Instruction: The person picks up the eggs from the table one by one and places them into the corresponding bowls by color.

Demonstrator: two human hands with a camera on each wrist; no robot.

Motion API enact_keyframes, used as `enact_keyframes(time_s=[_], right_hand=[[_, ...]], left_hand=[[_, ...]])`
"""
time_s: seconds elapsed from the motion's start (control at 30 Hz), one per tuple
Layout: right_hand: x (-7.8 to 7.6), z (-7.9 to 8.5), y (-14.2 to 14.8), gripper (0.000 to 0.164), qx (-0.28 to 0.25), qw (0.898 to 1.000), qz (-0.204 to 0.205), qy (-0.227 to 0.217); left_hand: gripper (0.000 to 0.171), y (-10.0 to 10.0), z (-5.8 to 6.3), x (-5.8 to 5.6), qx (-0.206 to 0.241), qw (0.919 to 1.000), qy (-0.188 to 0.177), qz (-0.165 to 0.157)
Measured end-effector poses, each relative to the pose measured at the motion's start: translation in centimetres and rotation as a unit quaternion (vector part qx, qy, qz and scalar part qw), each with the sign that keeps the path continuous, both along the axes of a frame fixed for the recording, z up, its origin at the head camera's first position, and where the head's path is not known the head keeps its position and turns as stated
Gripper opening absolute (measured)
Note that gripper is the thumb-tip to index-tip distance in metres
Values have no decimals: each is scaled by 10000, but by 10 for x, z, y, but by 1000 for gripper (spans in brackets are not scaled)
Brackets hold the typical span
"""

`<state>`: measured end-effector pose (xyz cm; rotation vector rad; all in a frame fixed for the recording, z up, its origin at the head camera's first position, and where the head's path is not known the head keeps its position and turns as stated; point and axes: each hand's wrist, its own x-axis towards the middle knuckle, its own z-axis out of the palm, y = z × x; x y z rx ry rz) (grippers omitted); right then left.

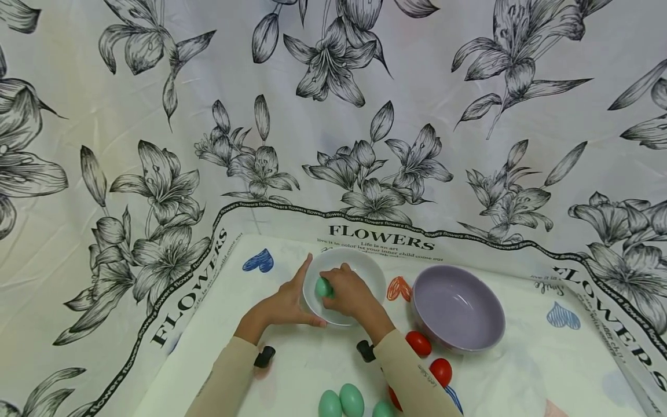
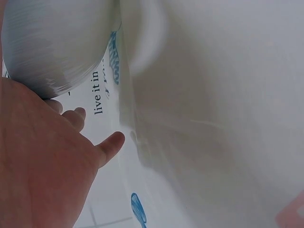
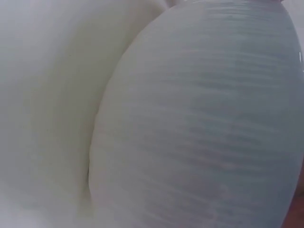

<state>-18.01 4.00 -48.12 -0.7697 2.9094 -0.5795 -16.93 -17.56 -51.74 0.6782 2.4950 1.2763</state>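
In the head view, a white bowl (image 1: 368, 267) stands at the middle of the table. My left hand (image 1: 283, 304) lies against its left side, thumb along the near rim and fingers spread straight along the outside. The left wrist view shows that hand (image 2: 47, 156) beside the bowl's outer wall (image 2: 59, 42). My right hand (image 1: 350, 292) reaches over the bowl and holds a green egg (image 1: 323, 287) between thumb and fingers, low inside the rim. In the right wrist view the bowl's outer wall (image 3: 199, 123) fills most of the picture, and the egg is hidden.
A purple bowl (image 1: 458, 307) stands to the right. Near it lie red eggs (image 1: 418, 343), one partly behind my right sleeve (image 1: 411, 376). Several green eggs (image 1: 351, 399) lie at the near edge of the picture. A flower-printed cloth (image 1: 333, 145) hangs behind and covers the table.
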Motion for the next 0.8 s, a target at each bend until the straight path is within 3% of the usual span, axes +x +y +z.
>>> enact_keyframes(time_s=[0.37, 0.8], right_hand=[[-3, -4, 0, 63, 467, 9989, 66, 26], [1, 4, 2, 65, 464, 9989, 16, 103]], left_hand=[[156, -1, -1, -1, -119, 9999, 41, 29], [156, 0, -2, -1, -143, 9999, -1, 75]])
